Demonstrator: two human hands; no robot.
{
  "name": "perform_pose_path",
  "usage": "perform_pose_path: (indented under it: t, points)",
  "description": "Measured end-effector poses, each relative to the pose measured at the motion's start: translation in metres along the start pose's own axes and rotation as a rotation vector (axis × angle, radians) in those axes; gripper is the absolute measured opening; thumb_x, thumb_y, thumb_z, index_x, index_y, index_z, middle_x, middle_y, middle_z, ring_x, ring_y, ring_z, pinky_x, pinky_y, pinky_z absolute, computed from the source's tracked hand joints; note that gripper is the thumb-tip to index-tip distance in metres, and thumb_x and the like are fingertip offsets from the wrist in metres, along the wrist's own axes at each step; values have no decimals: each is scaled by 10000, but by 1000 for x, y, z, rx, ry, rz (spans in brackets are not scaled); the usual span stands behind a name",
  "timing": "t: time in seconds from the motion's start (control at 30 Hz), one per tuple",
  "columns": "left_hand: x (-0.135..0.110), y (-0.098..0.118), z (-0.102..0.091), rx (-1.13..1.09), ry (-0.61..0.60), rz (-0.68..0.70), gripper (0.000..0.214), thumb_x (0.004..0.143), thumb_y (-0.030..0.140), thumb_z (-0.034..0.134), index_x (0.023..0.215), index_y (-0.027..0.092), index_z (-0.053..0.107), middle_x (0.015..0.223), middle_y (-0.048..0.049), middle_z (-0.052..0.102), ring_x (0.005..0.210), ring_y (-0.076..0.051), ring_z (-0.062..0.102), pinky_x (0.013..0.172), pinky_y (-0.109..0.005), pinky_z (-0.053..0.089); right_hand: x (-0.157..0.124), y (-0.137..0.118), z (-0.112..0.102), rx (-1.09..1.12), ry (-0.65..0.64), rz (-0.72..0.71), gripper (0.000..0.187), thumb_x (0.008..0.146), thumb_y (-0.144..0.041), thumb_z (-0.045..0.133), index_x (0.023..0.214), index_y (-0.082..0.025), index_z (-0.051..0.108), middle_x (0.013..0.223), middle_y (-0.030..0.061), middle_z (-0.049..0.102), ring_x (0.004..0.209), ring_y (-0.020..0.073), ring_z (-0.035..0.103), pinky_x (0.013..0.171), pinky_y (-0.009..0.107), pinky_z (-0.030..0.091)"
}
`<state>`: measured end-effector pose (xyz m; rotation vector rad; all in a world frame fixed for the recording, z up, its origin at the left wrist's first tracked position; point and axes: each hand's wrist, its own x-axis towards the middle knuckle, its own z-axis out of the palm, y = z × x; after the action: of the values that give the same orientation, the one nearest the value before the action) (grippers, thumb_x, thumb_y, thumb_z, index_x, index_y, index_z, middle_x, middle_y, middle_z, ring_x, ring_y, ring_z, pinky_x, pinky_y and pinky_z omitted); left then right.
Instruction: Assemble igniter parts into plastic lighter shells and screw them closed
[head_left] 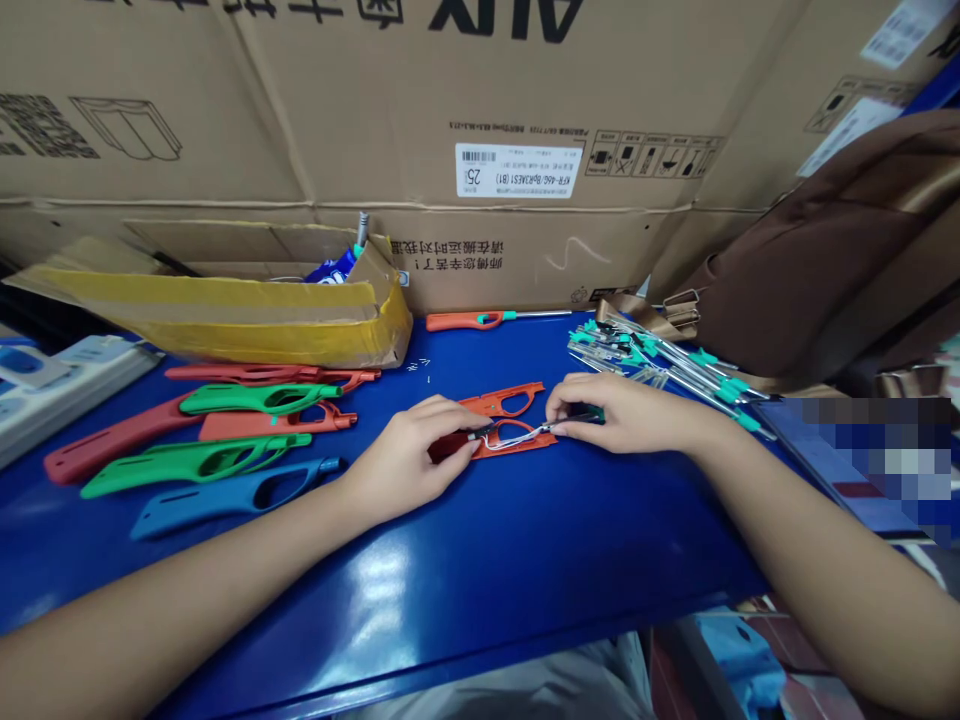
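Note:
Two orange lighter shell halves (491,404) lie on the blue table between my hands, their trigger loops side by side. Over the nearer half, my left hand (420,450) is closed, thumb and fingers pinching a small dark part with white wires (486,432). The thin white wires (517,440) run from it across the loop to my right hand (619,412). That hand is closed too, gripping a slim dark piece with a green end (589,415). Fingers hide parts of both pieces.
Several red, green and blue lighter shells (240,491) lie at left, before a yellow-taped carton (300,330). At the back is an orange lighter (465,320). Metal lighter tubes with green fittings (675,360) are heaped at right, near a brown bag (840,250). A power strip (82,385) sits far left.

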<state>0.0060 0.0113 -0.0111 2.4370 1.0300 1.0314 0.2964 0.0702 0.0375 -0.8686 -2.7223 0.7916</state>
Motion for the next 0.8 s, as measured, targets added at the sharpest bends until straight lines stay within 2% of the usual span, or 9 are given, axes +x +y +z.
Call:
perform_pose_path:
  t: [0.17,0.37,0.57,0.67,0.8]
  points:
    - [1,-1,-1,-7,8,9,202,954,166,616,1108,187,744,1015,-66,778,925,-188,712,834,-314,588,3,-1,6,-75,73,-134,192,929,-347,665,1064,-210,663,1120,92,667,1081,243,579,985,403,437]
    - [2,1,-1,-8,53,4,176,965,172,616,1078,173,751,995,-65,774,905,-175,718,846,-298,584,13,-7,23,-50,128,-185,49,962,-252,623,969,-215,656,1013,64,704,988,219,601,958,402,440]
    - [1,1,-1,-7,37,5,189,972,190,605,1084,180,757,992,-74,776,900,-185,728,825,-297,591,14,-8,26,20,159,-173,49,955,-179,597,933,-212,626,969,62,688,937,206,606,896,374,467]
    - [0,1,-1,3,28,-11,188,971,190,604,1079,179,758,979,-72,774,869,-178,728,801,-290,590,11,-11,21,37,111,-194,38,952,-200,615,930,-213,643,1006,63,673,990,206,600,969,395,450]
    - [0,1,-2,22,9,-10,200,976,199,593,1089,191,757,958,-64,780,845,-176,721,779,-289,587,5,-15,11,16,-10,-201,73,928,-230,646,967,-235,707,1194,79,617,1184,232,555,1082,418,404]
